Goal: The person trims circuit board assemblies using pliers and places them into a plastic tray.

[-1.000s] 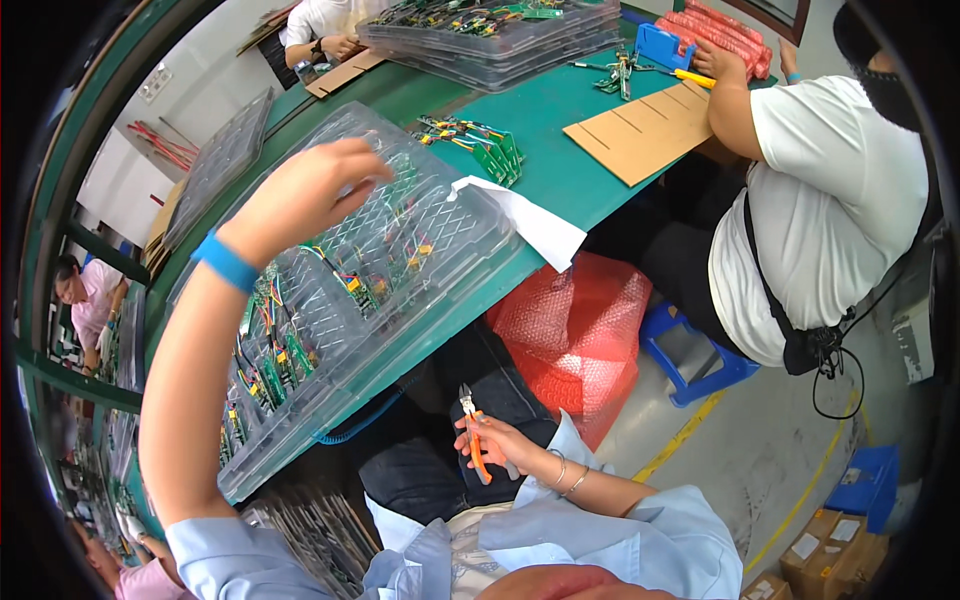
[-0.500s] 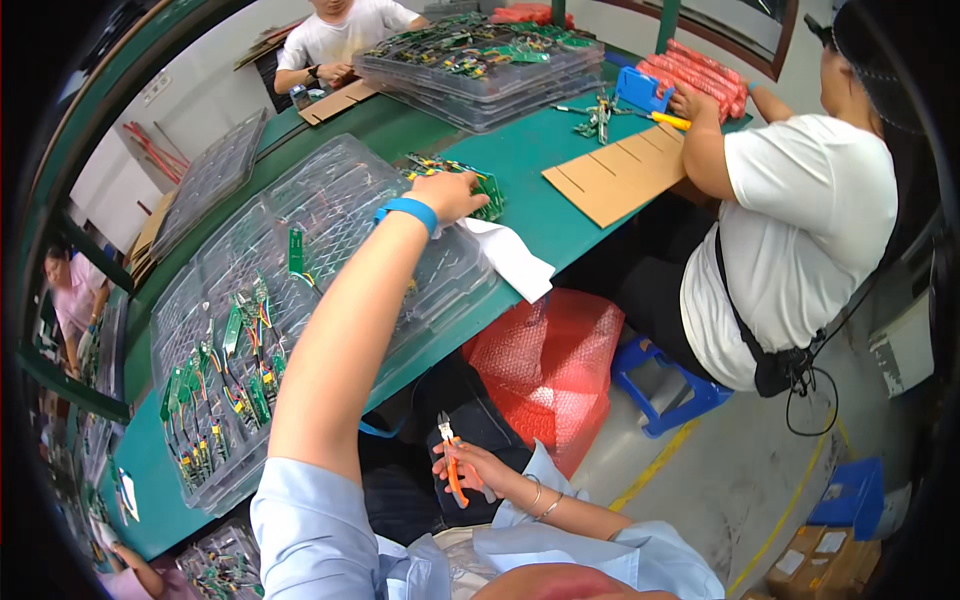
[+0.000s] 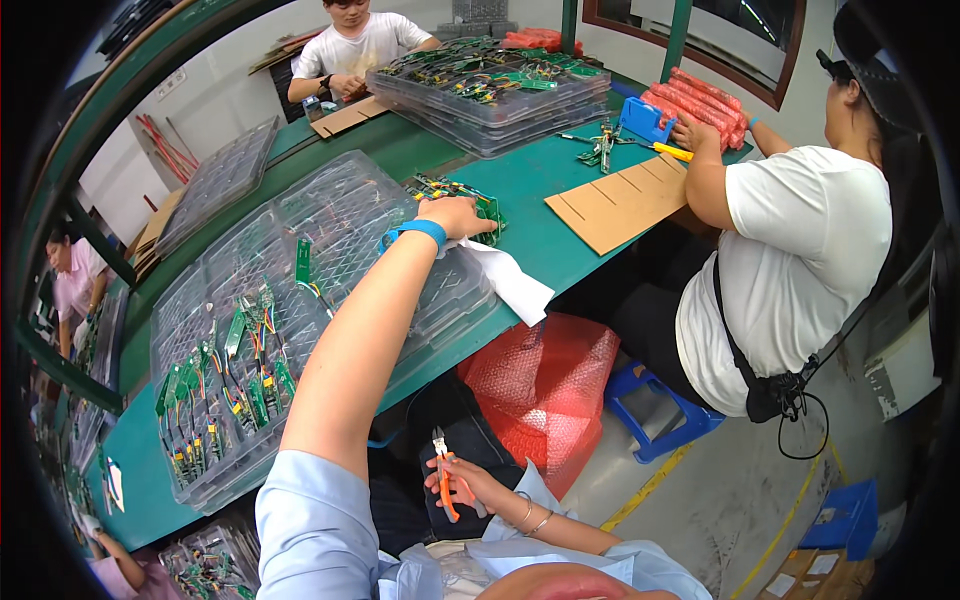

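Observation:
My left hand (image 3: 456, 216), with a blue wristband, reaches over the table to a small pile of green circuit boards (image 3: 490, 209). Its fingers curl over a board at the pile, though most are hidden behind the hand. Low in front of me, my right hand (image 3: 468, 480) grips side cutters (image 3: 446, 484) with orange handles, jaws pointing up. Beneath my left forearm lies a clear plastic tray (image 3: 400, 330) with several wired circuit boards (image 3: 238, 335) at its near left part. A white sheet (image 3: 512, 282) hangs over the table edge beside the pile.
Stacked clear trays of boards (image 3: 490, 125) stand at the back. Slotted cardboard (image 3: 620, 203) lies on the green table (image 3: 540, 150). A co-worker in white (image 3: 800, 240) sits at right, handling red wrapped bundles (image 3: 695, 105). Red bubble wrap (image 3: 545, 400) hangs near a blue stool (image 3: 660, 415).
The whole view has shifted slightly, with the table appearing a little lower. My left hand stays at the board pile, and my right hand still holds the cutters.

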Demonstrator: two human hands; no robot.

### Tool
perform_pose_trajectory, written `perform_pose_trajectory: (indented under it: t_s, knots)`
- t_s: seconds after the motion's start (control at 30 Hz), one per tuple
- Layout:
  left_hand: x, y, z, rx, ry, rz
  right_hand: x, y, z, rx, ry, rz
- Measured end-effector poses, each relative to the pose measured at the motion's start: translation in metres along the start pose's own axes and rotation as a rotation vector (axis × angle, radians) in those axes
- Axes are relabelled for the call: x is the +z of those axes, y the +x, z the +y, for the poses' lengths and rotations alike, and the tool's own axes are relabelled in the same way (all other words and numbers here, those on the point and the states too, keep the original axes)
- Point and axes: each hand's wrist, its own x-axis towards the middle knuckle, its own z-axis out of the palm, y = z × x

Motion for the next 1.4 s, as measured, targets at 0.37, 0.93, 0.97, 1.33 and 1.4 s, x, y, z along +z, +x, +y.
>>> perform_pose_trajectory:
  t_s: [0.37, 0.93, 0.97, 1.33, 1.4]
  knots:
    - [-0.018, -0.002, -0.025, -0.037, -0.688, 0.248, 0.002, 0.001, 0.0, -0.007, 0.019, 0.007]
    - [-0.137, -0.31, -0.041, 0.117, -1.087, 0.272, 0.04, -0.043, -0.008, -0.596, -0.387, -0.058]
    - [-0.133, -0.332, -0.037, -0.023, -1.086, 0.182, 0.062, -0.056, -0.027, -0.664, -0.426, -0.022]
    - [-0.029, -0.412, -0.015, 0.051, -1.103, 0.03, 0.163, -0.065, -0.051, -0.903, -0.697, -0.164]
    - [-0.006, -0.413, -0.016, -0.147, -1.427, 0.166, 0.157, -0.063, -0.037, -0.73, -0.588, -0.086]
